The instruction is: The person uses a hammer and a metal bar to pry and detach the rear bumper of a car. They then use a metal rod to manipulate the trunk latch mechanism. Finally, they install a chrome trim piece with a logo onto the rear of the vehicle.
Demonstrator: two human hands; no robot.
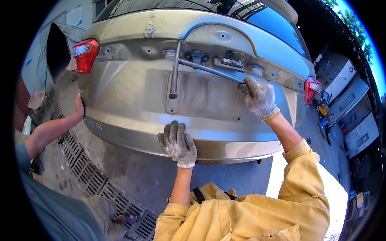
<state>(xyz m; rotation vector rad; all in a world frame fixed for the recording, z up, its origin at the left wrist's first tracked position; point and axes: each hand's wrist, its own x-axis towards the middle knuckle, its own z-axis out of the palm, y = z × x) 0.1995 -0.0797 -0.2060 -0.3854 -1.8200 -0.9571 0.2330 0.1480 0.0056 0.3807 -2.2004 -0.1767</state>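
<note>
A tan car tailgate fills the middle, its recess showing holes and fittings. My left hand, in a soiled knit glove, rests against the panel's lower part, fingers extended. My right hand, also gloved, is closed on the end of a long metal bar, which joins an upright metal bar at the recess; together they form a T-shaped tool. A latch fitting and a small housing with a loop of wire sit beside it.
A co-worker's bare hand presses the car's left corner. Red tail lights flank the tailgate. A drain grate crosses the concrete floor. Pale cabinets and assorted tools line the right; a draped grey sheet hangs at left.
</note>
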